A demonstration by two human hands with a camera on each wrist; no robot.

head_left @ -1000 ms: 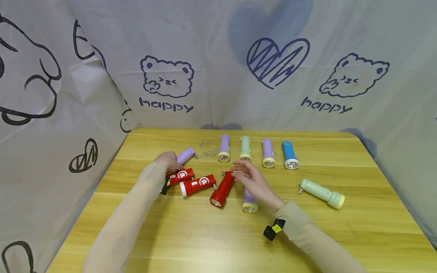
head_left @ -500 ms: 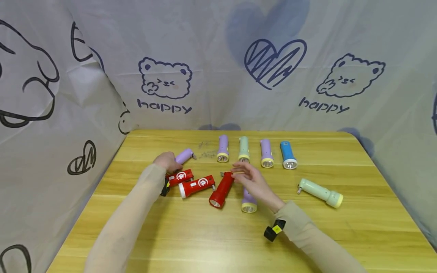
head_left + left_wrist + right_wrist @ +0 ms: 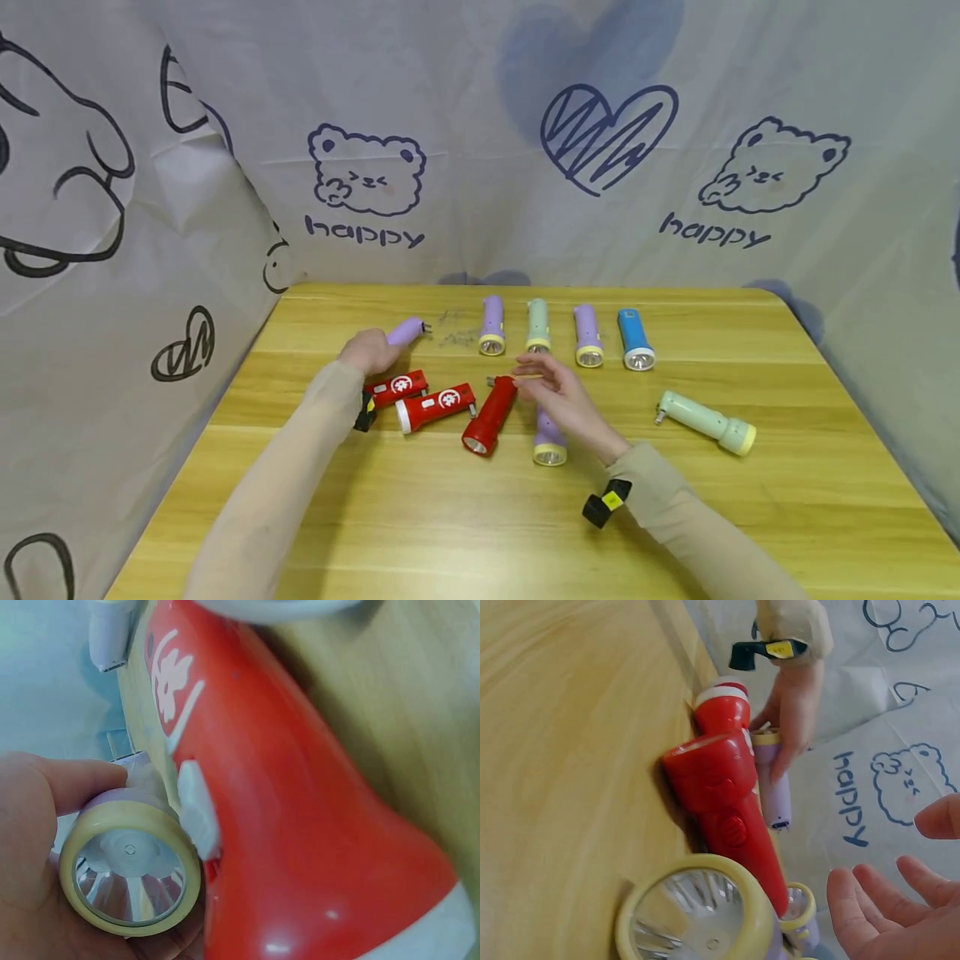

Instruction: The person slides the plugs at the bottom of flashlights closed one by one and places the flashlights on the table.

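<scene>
My left hand grips a purple flashlight by its head end, its two plug prongs sticking out to the right. In the left wrist view that flashlight's round lens with a cream rim faces the camera, thumb and fingers curled round it. My right hand hovers with loosely bent fingers over the tail of a red flashlight and a second purple flashlight. In the right wrist view its fingers are spread apart with nothing between them. Two red flashlights with white emblems lie beside my left hand.
Along the back of the wooden table stand in a row a purple flashlight, a green one, another purple one and a blue one. A green flashlight lies at the right. White printed cloth hangs behind.
The purple flashlight in my left hand has turned, its plug end rising slightly and its prongs now pointing right. My right hand has barely moved.
</scene>
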